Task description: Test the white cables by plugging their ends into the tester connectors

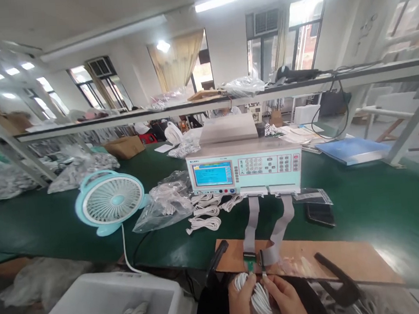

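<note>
A coiled white cable [260, 300] is bunched between my two hands at the bottom centre. My left hand [240, 302] is closed around the coil, its thumb and finger just below a small green circuit board [251, 266] on a grey ribbon cable [252, 224]. With thumb and fingers pinched together, my right hand [285, 297] holds the cable's other end at the dark connector of a second ribbon cable [284, 219]. Whether the plugs are fully seated is too small to tell. Both ribbons run up to the front of a tester [245, 171] with a lit blue screen.
Several coiled white cables [205, 223] lie beside a clear plastic bag [166, 205]. A turquoise fan [112, 200] stands left, above a white bin [79, 305] with cable coils. A brown board [365, 260] spans the table edge. A phone [320, 214] and blue folder [353, 150] lie right.
</note>
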Demonstrator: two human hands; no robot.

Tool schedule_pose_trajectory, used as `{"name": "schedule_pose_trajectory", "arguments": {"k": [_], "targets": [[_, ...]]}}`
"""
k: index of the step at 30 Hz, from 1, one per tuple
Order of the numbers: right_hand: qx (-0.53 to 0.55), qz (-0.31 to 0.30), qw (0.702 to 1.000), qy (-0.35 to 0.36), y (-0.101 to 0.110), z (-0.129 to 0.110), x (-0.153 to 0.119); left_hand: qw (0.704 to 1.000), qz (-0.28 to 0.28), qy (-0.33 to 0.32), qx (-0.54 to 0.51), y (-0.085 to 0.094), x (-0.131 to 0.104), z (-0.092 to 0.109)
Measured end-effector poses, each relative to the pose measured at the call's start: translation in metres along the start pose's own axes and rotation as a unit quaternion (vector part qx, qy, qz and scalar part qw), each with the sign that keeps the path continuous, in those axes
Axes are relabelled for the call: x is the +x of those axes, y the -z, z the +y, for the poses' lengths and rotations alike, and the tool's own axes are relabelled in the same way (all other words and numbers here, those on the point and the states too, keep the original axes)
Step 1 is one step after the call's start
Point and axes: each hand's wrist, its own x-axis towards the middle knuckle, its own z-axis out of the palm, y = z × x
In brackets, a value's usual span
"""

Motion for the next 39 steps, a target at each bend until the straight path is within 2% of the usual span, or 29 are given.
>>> {"name": "schedule_pose_trajectory", "arguments": {"k": [5, 12, 15, 18, 21, 23, 24, 26, 28, 29, 30, 31, 32, 33, 34, 35, 37, 39], "targets": [[-0.024, -0.011, 1.000, 0.005, 0.005, 0.002, 0.003, 0.998, 0.016, -0.049, 0.035, 0.002, 0.008, -0.007], [-0.010, -0.011, 1.000, 0.014, 0.008, 0.013, 0.007, 0.999, 0.028, -0.044, 0.011, 0.003, 0.008, -0.011], [0.003, -0.009, 1.000, 0.022, 0.005, 0.015, 0.009, 0.999, 0.010, -0.034, 0.001, 0.001, 0.003, -0.004], [0.012, 0.026, 0.999, 0.039, -0.003, 0.016, 0.006, 1.000, 0.003, -0.022, -0.021, -0.004, -0.003, 0.001], [-0.004, 0.049, 0.997, 0.062, -0.011, 0.013, -0.008, 0.999, 0.009, 0.018, -0.045, -0.007, -0.012, -0.003], [-0.024, 0.037, 0.997, 0.067, -0.006, 0.007, -0.020, 0.997, -0.016, 0.063, -0.049, -0.006, -0.020, -0.011], [-0.035, 0.028, 0.997, 0.060, 0.002, 0.003, -0.027, 0.994, -0.033, 0.089, -0.055, -0.004, -0.025, -0.015], [-0.070, 0.013, 0.997, 0.029, 0.033, -0.006, -0.040, 0.985, -0.058, 0.145, -0.075, 0.002, -0.033, -0.021], [-0.155, 0.015, 0.988, 0.007, 0.079, -0.016, -0.053, 0.973, -0.070, 0.195, -0.098, 0.010, -0.040, -0.025], [-0.226, 0.026, 0.974, 0.018, 0.104, -0.021, -0.060, 0.968, -0.074, 0.213, -0.107, 0.013, -0.042, -0.026], [-0.321, 0.051, 0.945, 0.036, 0.126, -0.024, -0.067, 0.964, -0.081, 0.225, -0.114, 0.015, -0.044, -0.027], [-0.406, 0.103, 0.906, 0.063, 0.144, -0.027, -0.074, 0.962, -0.087, 0.231, -0.120, 0.017, -0.045, -0.028], [-0.466, 0.134, 0.870, 0.087, 0.156, -0.028, -0.082, 0.960, -0.091, 0.233, -0.125, 0.017, -0.045, -0.030], [-0.501, 0.143, 0.847, 0.102, 0.160, -0.028, -0.089, 0.959, -0.094, 0.234, -0.131, 0.016, -0.045, -0.031], [-0.509, 0.126, 0.845, 0.109, 0.156, -0.028, -0.096, 0.957, -0.095, 0.237, -0.136, 0.013, -0.044, -0.033], [-0.493, 0.079, 0.860, 0.108, 0.146, -0.027, -0.101, 0.955, -0.096, 0.243, -0.141, 0.010, -0.044, -0.035], [-0.416, -0.047, 0.903, 0.100, 0.115, -0.027, -0.108, 0.947, -0.102, 0.265, -0.153, 0.003, -0.043, -0.036], [-0.366, -0.150, 0.908, 0.137, 0.082, -0.028, -0.109, 0.934, -0.111, 0.296, -0.166, -0.003, -0.043, -0.037]]}}
